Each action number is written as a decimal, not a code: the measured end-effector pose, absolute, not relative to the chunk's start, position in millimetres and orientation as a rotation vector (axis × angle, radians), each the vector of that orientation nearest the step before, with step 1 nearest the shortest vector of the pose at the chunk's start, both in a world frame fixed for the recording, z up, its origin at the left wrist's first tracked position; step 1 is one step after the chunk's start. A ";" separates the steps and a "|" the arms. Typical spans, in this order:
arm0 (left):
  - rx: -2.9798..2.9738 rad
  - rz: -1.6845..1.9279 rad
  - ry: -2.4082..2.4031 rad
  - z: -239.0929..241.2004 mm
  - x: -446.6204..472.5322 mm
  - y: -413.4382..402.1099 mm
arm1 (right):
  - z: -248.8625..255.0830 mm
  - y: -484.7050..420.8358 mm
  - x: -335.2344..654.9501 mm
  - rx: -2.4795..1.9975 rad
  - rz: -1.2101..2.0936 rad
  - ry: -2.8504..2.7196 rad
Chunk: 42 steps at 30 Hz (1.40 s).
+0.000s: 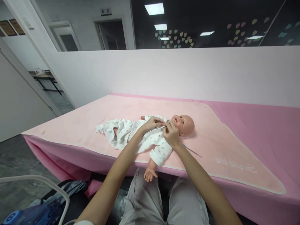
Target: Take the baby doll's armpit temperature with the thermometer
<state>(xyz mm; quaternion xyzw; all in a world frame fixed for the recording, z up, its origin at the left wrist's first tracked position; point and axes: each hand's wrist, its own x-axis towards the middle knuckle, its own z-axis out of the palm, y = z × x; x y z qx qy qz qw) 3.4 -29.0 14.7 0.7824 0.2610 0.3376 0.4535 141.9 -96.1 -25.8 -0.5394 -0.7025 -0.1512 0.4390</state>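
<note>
A baby doll (186,124) lies on its back, its head to the right and one arm hanging past the near table edge. It wears a white patterned baby outfit (150,140). Both my hands meet at the front of the outfit, just below the doll's chin. My left hand (153,122) pinches the outfit's front edge. Close beside it, my right hand (171,132) has its fingers closed on the same edge near the neck. Any fastener between the fingertips is too small to make out.
A light pink mat (225,147) lies over a darker pink cloth (262,131) on the table. A thin dark stick-like thing (193,151) lies by my right forearm. Behind stands a white wall (199,75). A blue bottle (35,215) is at the lower left.
</note>
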 end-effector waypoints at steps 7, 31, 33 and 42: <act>1.909 0.840 0.676 8.0 3.8 -22.0 | -25.2 -94.3 142.0 -1.295 -0.313 -1.756; 1.855 0.787 0.653 22.8 1.7 -32.8 | -32.1 -83.1 142.8 -0.937 -0.439 -1.664; 1.855 0.786 0.652 23.7 2.2 -33.5 | -31.2 -84.1 142.6 -0.936 -0.443 -1.663; 1.832 0.801 0.605 15.1 2.7 -25.3 | -29.1 -85.8 142.1 -0.972 -0.427 -1.676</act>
